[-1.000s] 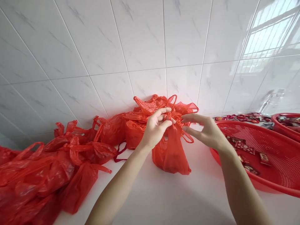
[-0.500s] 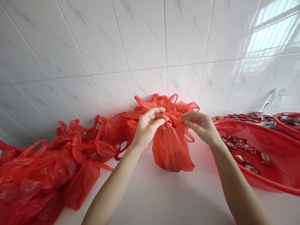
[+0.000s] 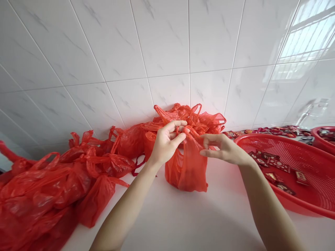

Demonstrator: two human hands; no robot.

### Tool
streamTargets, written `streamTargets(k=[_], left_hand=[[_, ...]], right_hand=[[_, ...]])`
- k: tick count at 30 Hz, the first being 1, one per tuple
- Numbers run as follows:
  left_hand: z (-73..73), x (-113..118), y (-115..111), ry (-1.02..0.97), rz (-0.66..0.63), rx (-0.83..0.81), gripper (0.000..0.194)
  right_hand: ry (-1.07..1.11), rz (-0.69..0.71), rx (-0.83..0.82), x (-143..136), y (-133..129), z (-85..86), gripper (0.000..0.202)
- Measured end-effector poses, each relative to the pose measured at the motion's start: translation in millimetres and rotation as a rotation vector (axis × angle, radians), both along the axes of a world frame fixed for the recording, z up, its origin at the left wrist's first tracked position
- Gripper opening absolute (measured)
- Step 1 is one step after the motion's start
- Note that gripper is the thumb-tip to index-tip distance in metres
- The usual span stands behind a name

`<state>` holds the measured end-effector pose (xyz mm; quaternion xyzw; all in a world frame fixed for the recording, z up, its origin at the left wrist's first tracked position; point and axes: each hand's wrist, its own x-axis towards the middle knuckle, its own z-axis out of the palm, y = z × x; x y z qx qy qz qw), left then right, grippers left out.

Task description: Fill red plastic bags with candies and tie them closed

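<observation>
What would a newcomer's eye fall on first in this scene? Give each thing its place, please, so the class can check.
Probably the red plastic bag in the middle, its top pinched by the left hand, with the right hand at its right side. Next might come the heap of red bags spread across the left. Then the red basket at the right, with small wrapped pieces inside.

Person's L hand [image 3: 166, 143] & R hand [image 3: 227, 149], both bare, slim fingers [image 3: 178, 123], narrow bare wrists [image 3: 156, 161], L forearm [image 3: 128, 205] & R forearm [image 3: 267, 202] also bare, smooth, slender, widening twd btm edge of view, uncovered all the way, approx. same build L & R.
</observation>
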<state>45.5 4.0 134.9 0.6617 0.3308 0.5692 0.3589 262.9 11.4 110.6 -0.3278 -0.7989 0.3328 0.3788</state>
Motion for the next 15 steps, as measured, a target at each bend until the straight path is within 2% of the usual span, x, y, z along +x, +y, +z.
streamTargets(k=[2,5,10,11,13,15], left_hand=[[-0.8,-3.4,0.7,-0.017,0.032,-0.005,0.027],[-2.3,-6.1,1.1,-0.035,0.056,-0.006,0.028],[-3.8,0.9,-1.8,-0.035,0.092,0.032,0.026],[-3.6,3.2,-2.7,-0.038,0.093,0.048,0.025],[-2.7,6.7,-4.2,-0.038,0.080,0.078,0.024],[-0.7,6.2,-4.5,-0.011,0.057,0.077,0.025]], right_hand=[[0.164,0.007,-0.087,4.0,0.4,1.5,0.042],[0.275,-0.016,-0.141,6.6,0.6,1.9,0.035],[0.091,-0.112,-0.070,-2.8,-2.1,-2.6,0.061],[0.044,-0.145,-0.055,-6.3,-2.8,-3.7,0.059],[-0.016,-0.180,-0.036,-13.2,-2.9,-6.1,0.043],[0.001,-0.174,-0.031,-17.0,0.0,-9.0,0.040]])
